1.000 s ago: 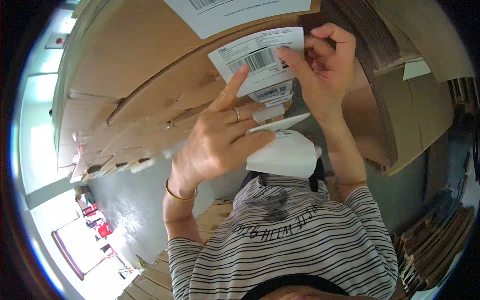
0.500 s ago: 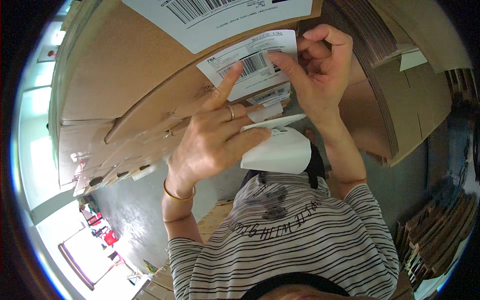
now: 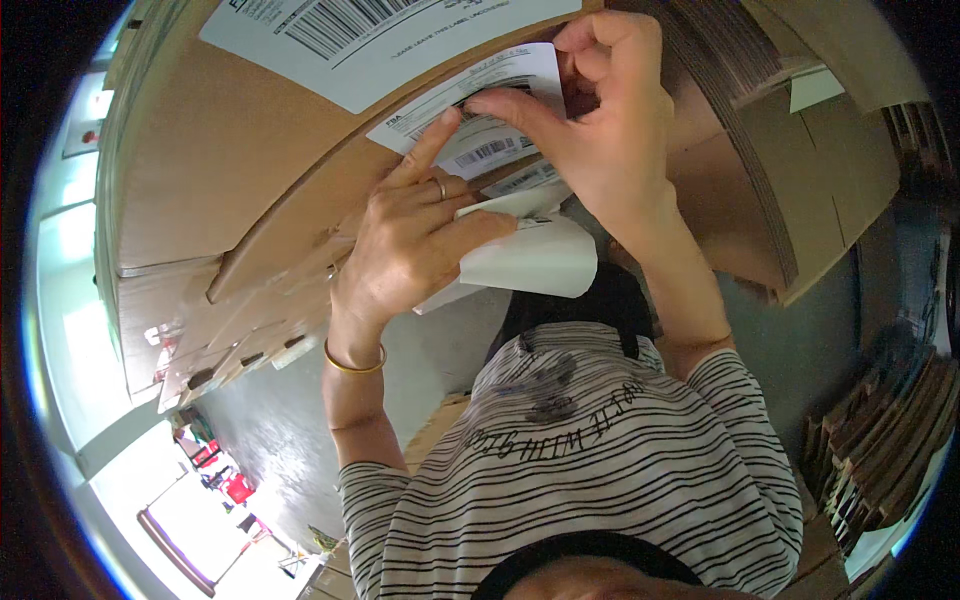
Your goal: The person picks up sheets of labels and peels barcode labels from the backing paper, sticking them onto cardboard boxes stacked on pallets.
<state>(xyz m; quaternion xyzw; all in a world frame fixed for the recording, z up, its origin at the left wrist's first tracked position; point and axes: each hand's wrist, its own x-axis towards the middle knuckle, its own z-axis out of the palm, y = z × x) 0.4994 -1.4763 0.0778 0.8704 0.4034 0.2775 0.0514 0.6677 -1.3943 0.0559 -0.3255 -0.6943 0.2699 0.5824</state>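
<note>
A white barcode label lies against the side of a brown cardboard carton. My left hand stretches its index finger onto the label's left part, while its thumb and other fingers grip a folded white label sheet that curls downward. My right hand is closed at the label's right edge, its thumb across the printed front and its other fingers curled beside the edge. Whether those fingertips reach behind the label is hidden. A larger barcode label sits on the carton above.
Stacked flat cardboard rises at the upper right beside another brown carton. More flattened cardboard leans at the lower right. Grey floor shows at left, with red objects near a bright doorway.
Both hands and the label sheet have shifted up and left in view. My right thumb has slid further left across the barcode label, close to my left index fingertip.
</note>
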